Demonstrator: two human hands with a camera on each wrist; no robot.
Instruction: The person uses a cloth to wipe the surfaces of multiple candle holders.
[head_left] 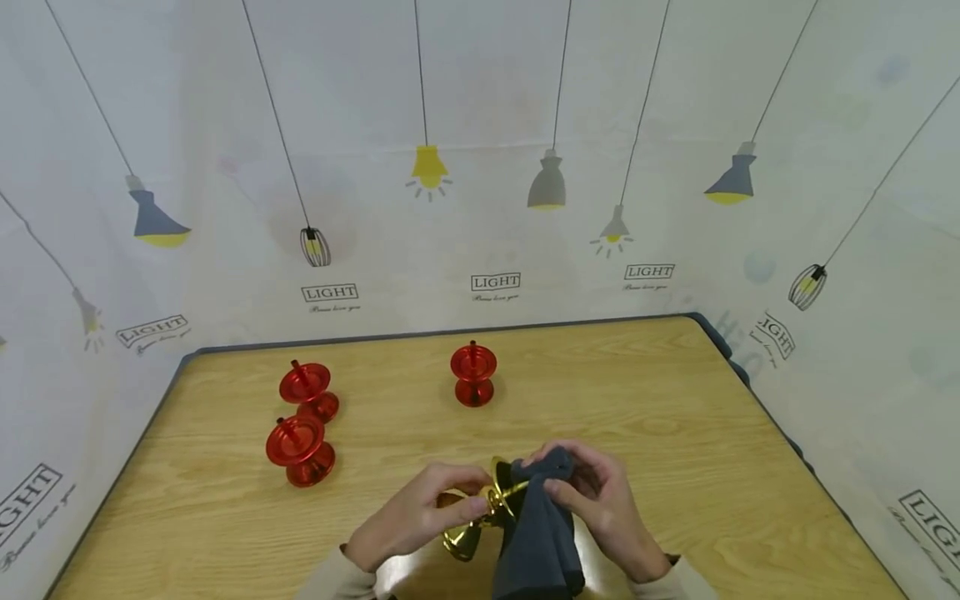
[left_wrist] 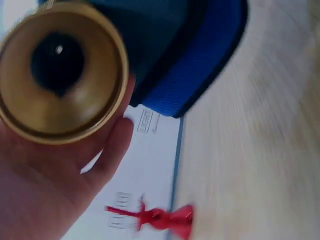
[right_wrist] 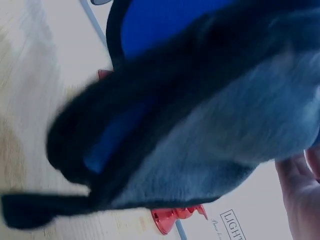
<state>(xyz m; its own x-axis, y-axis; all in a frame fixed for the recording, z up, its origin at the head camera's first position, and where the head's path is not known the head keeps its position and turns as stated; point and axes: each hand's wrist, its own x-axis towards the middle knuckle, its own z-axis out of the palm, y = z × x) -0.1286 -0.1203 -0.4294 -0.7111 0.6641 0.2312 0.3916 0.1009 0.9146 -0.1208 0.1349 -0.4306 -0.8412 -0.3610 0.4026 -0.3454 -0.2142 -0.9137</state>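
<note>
My left hand (head_left: 420, 512) pinches a shiny gold candle holder (head_left: 462, 540) between thumb and fingers, tilted on its side above the table. Its hollow round base (left_wrist: 102, 107) faces the left wrist camera. My right hand (head_left: 606, 510) grips a dark blue-grey cloth (head_left: 536, 537), bunched at the top and hanging down. The cloth is pressed around the dish end of the candle holder, hiding part of it. In the right wrist view the cloth (right_wrist: 215, 145) fills most of the picture, with a dark border and a bright blue underside.
Two red candle holders (head_left: 303, 450) (head_left: 306, 385) stand close together on the left of the wooden table (head_left: 675, 417). A third red candle holder (head_left: 474, 375) stands at the back middle. A wall covering (head_left: 480, 233) printed with lamps rises behind the table's dark edge.
</note>
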